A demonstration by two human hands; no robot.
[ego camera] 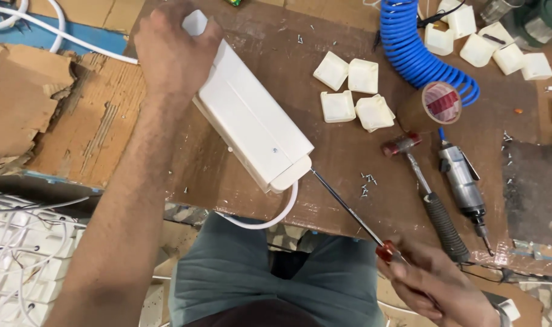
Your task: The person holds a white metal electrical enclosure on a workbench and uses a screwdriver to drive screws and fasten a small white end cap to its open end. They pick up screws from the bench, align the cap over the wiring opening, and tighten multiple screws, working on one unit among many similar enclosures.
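The brown bench point(349, 151) fills the frame. At upper centre a long white casing point(252, 124) lies slantwise on it, pinned by the left hand point(173, 48), whose grip presses flat over its far end so it cannot shift. The right hand point(436, 284), lower right, closes its grip round a red-handled screwdriver point(349, 209), tip at the casing's near end. Hammer point(424, 188), tape roll point(439, 104) and white caps point(352, 91) lie at right.

Left hand point(174, 51) stretched forward, palm pressing down; right hand point(436, 284) near the body, fingers curled in a closed grip.
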